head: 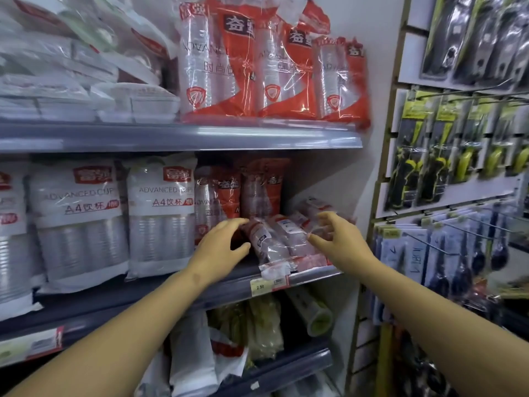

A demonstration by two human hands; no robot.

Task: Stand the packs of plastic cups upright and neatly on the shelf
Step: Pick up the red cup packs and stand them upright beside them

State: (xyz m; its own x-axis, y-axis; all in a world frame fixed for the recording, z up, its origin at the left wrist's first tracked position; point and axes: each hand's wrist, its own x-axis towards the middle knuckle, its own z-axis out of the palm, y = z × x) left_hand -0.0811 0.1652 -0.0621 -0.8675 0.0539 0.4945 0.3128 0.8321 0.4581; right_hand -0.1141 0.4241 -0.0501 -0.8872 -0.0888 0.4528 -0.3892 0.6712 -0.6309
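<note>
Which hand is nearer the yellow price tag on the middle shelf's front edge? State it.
Left. The left hand hovers above the yellow price tag, slightly to its left; the right hand is farther off, up and to its right.

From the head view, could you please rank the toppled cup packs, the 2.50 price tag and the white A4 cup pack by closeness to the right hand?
1. Toppled cup packs, beside its fingers.
2. Price tag, below-left on the shelf edge.
3. White A4 cup pack, far left.

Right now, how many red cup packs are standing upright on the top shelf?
3, side by side at the right end of the top shelf: left pack, middle pack, right pack. More may be hidden behind them.
</note>
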